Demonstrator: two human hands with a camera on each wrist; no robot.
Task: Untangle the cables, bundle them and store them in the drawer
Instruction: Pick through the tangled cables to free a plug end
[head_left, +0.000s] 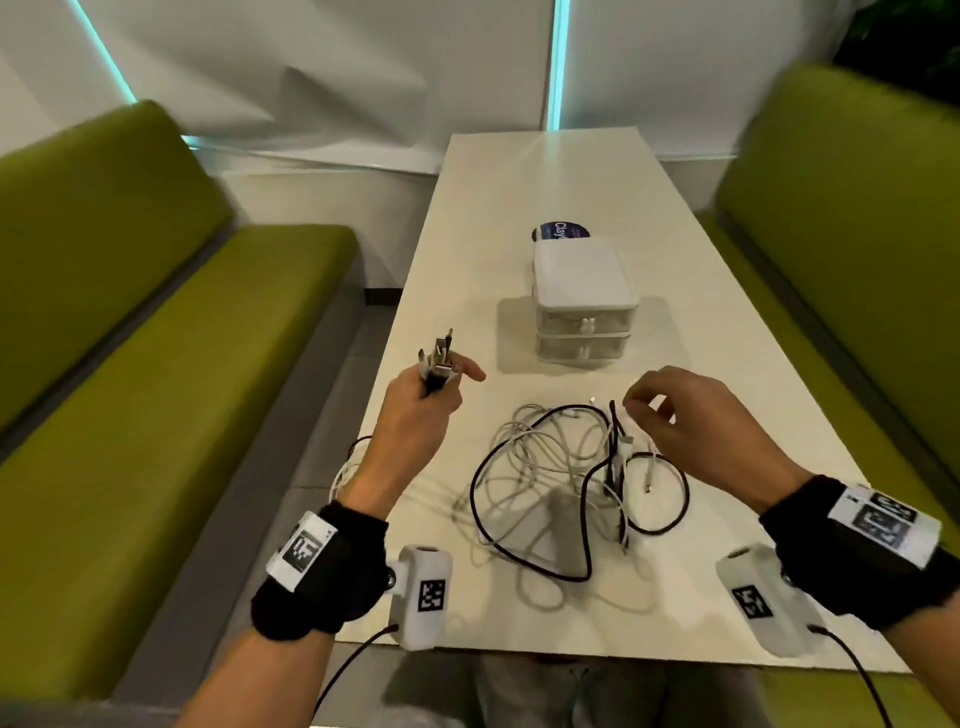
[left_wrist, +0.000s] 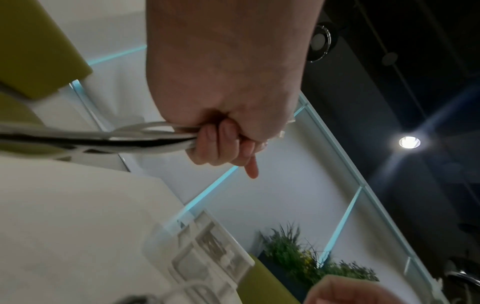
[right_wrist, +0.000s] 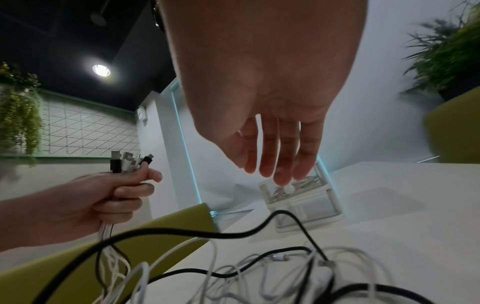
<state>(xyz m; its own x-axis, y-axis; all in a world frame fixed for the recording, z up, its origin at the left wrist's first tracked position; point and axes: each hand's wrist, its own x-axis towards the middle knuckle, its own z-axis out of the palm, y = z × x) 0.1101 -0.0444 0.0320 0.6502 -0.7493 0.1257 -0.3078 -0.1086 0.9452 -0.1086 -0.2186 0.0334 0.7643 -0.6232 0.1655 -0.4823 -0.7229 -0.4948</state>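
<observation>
Now the sensible way through this step is to keep every collected plug gathered on the left and feed in one loose end at a time, drawing it clear of the pile gently so no loop tightens. On the left, the left hand (head_left: 421, 410) is clenched around a bunch of plug ends (head_left: 439, 358), raised above the table's (head_left: 545, 171) left edge, their cords trailing down. In the middle lies the tangle of black and white cables (head_left: 561, 473). Rightward, the right hand (head_left: 696, 415) hovers over that tangle, fingers relaxed and holding nothing. Beyond stands the small drawer unit (head_left: 584, 306), both drawers closed.
</observation>
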